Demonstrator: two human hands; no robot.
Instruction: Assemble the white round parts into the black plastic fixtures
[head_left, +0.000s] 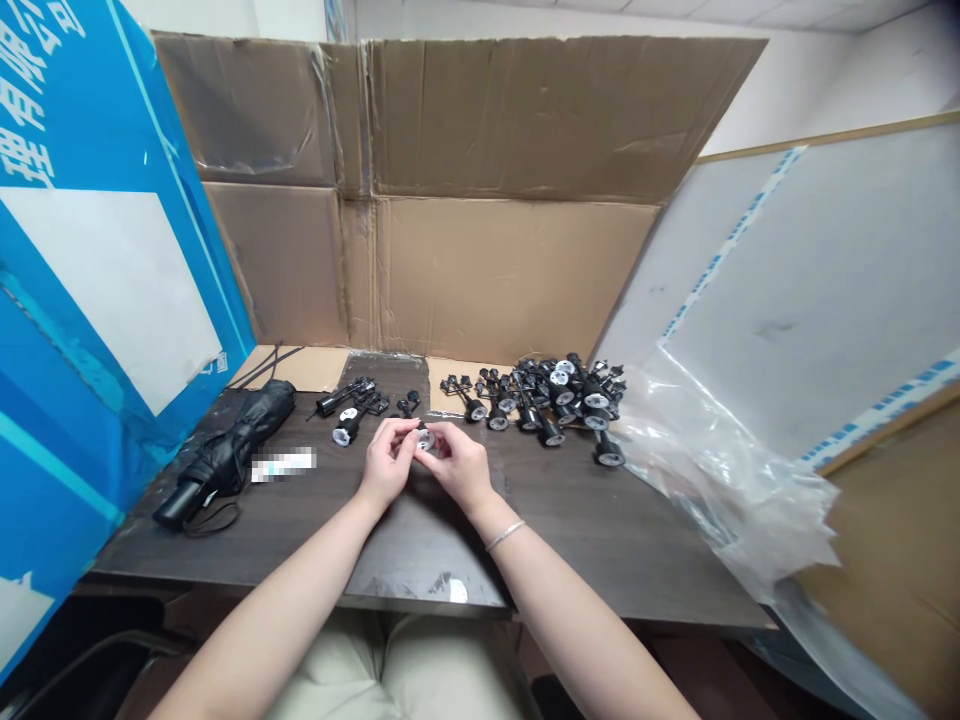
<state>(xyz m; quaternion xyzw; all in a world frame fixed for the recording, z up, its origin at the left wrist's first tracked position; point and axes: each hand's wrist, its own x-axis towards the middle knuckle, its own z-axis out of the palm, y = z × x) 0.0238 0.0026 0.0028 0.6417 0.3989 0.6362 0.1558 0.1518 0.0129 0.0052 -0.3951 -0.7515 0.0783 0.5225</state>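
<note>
Near the middle of the table, my left hand (388,462) and my right hand (459,464) are closed together on a small black part with a round silver-white end (424,439). Fingertips of both hands cover much of it, so its full shape is hidden. Just left of my left hand lies a similar black part with a silver end (346,428). Beyond my fingers sits a smaller black piece (408,403). A heap of such black parts (555,395), with thin arms and silver-white round ends, lies beyond my right hand to the right.
On the left of the dark table (585,530) lies a folded black umbrella (240,440) beside a blurred white strip (283,464). Cardboard (510,270) stands upright at the back, a blue panel (172,210) at the left. Clear plastic sheeting (720,470) drapes over the right side.
</note>
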